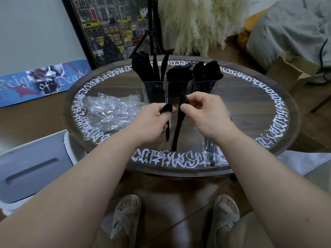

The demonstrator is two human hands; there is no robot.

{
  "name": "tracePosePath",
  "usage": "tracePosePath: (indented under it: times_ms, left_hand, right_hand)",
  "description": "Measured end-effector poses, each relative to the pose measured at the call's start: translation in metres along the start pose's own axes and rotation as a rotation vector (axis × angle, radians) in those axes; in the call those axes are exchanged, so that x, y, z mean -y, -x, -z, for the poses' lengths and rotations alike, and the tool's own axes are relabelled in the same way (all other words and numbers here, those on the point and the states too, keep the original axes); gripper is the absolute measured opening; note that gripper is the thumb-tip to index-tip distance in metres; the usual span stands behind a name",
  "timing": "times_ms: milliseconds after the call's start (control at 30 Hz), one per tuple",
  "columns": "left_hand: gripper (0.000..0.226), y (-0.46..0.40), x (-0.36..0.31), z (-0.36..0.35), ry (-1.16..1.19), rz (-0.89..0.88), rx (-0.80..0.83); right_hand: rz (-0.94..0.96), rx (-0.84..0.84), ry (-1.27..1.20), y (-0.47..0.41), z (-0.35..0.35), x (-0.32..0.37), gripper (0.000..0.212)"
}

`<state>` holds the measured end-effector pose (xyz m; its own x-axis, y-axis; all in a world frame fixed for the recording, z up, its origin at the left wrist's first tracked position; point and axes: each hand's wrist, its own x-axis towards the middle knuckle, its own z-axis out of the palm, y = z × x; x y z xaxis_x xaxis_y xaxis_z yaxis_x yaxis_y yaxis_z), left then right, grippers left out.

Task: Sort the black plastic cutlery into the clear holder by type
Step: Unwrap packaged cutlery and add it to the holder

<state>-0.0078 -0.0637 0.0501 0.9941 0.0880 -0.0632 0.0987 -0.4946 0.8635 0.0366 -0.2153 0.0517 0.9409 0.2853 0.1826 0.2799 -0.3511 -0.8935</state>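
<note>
Left hand (152, 120) pinches rounded black spoon (167, 113); right hand (202, 113) slim knife (178, 122).

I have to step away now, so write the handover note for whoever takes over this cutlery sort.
Left hand pinches a black spoon by its bowl. Right hand pinches a black knife near its top, handle hanging down.
Clear holder stands beyond the hands, its three compartments already holding sorted cutlery.
Left: drop both pieces in by type, then the wrapped cutlery at the table's near right edge.
</note>
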Motion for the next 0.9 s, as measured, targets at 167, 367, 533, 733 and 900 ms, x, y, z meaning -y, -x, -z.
tracePosePath:
  times_ms: [167,367,533,733,900]
  left_hand:
    - [0.004,-0.0051,0.0035,0.0062,-0.053,0.003,-0.243]
    - [0.005,-0.0026,0.0006,0.0042,0.001,-0.051,-0.175]
    - [0.011,-0.0010,0.0009,0.0038,0.022,-0.077,-0.115]
    - [0.011,-0.0018,0.0023,0.0060,0.037,-0.066,-0.087]
    - [0.010,-0.0037,0.0062,0.0070,0.015,-0.042,-0.070]
  right_hand:
    - [-0.037,0.019,-0.015,0.0008,0.0038,-0.0049,0.008]
    - [-0.016,0.090,-0.049,0.0027,-0.0007,-0.0021,0.019]
    - [-0.009,0.093,-0.048,0.0025,-0.0041,-0.0014,0.020]
    - [-0.003,0.144,-0.070,0.0032,-0.0032,0.0004,0.023]
    - [0.031,0.173,-0.039,0.0043,-0.0040,0.0008,0.027]
